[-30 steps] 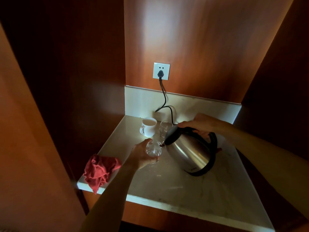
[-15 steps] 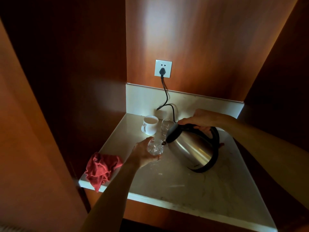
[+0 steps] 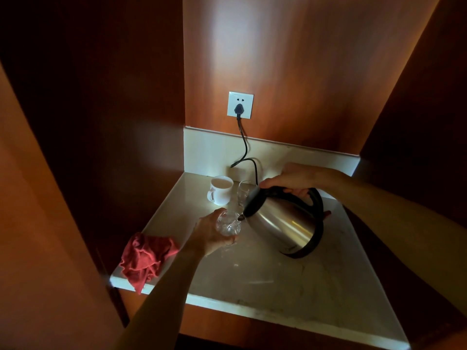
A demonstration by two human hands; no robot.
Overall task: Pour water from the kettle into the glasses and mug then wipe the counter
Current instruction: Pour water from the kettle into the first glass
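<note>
On the counter (image 3: 265,281): two glasses (image 3: 228,224), one mug (image 3: 221,189), one kettle (image 3: 285,221).

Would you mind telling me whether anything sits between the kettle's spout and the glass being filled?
Nothing visible does. The kettle, tilted by the right hand, has its spout right at the rim of the glass held by the left hand. The mug and second glass stand behind, clear of the pour.

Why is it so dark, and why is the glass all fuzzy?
Head view: light falls only on the back wall and counter; the sides sit in shadow. The glass in the left hand looks smeared, and the kettle shows glare streaks.
</note>
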